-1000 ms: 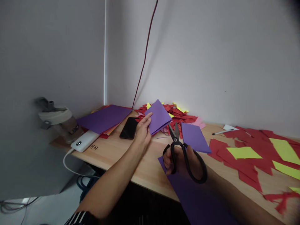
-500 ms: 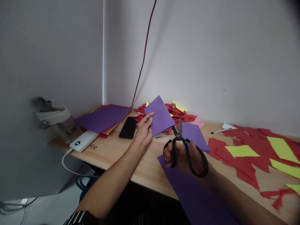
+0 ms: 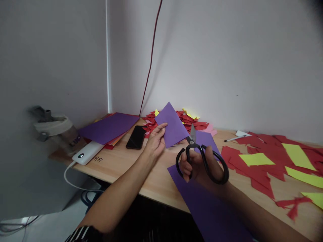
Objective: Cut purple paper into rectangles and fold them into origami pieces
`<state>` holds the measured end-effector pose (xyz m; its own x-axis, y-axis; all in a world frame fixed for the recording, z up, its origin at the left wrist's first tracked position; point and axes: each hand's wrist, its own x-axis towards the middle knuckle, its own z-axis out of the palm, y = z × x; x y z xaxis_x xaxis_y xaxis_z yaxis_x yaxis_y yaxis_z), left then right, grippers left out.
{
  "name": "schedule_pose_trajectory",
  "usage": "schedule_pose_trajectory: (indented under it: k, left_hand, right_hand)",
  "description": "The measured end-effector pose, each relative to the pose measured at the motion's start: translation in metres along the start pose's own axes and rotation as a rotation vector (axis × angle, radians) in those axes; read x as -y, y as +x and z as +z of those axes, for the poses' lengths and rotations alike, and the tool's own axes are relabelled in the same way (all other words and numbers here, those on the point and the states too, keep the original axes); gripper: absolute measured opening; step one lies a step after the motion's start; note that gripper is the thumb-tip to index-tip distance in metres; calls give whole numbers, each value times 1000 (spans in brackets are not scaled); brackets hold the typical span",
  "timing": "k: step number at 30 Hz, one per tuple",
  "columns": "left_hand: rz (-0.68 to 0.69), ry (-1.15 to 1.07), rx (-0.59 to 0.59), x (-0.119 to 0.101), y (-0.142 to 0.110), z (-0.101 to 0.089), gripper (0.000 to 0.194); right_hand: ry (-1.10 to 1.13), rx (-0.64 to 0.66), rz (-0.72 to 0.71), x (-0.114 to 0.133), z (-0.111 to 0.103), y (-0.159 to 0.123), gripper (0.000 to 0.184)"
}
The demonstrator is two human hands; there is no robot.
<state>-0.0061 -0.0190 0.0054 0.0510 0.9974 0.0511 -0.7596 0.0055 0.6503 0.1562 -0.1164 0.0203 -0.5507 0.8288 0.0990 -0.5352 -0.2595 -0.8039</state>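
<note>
My left hand (image 3: 157,139) pinches a small purple sheet of paper (image 3: 174,126) by its left side, raised above the table. In my right hand (image 3: 196,164) are black-handled scissors (image 3: 193,143), fingers and thumb through the loops. Their blades are parted at the sheet's lower right corner; one blade is partly hidden behind the paper. Behind the scissors lies another purple piece (image 3: 208,141). Below my right hand a larger purple sheet (image 3: 209,208) hangs over the table's front edge.
A black phone (image 3: 135,137), white power bank (image 3: 88,153) and stack of coloured sheets (image 3: 111,127) are at left, near a clear bottle (image 3: 67,137). Red scraps (image 3: 267,171) with yellow pieces (image 3: 257,159) spread at right, a pen (image 3: 237,138) beside them. More cut red paper (image 3: 188,119) lies by the wall.
The view has shifted slightly. The scissors have turned a little and their handles sit slightly further right. My left hand keeps its hold on the purple sheet.
</note>
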Motion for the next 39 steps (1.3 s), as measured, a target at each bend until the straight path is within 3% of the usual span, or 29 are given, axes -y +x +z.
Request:
schedule_pose_trajectory:
  k: [12,21,30,35,39]
  left_hand:
    - [21,44,-22,-1,0,0,16]
    - [53,71,-12,-2,5,-7,16]
    - [71,95,5,-6,8,-9,19]
    - [48,101,56,-6,6,-8,21]
    - [-5,144,83,-6,3,-7,20]
  right_hand:
    - [-205,-171,-85,-1,-1,-4,65]
    - [-293,-224,-111,-6,-5,-2,63]
    - [-340,-210,-147,-10,-16,1,59]
    - [-292,-129,-64,-11,-20,7,71]
    - [-270,-106,-45,-8,-17,8,70]
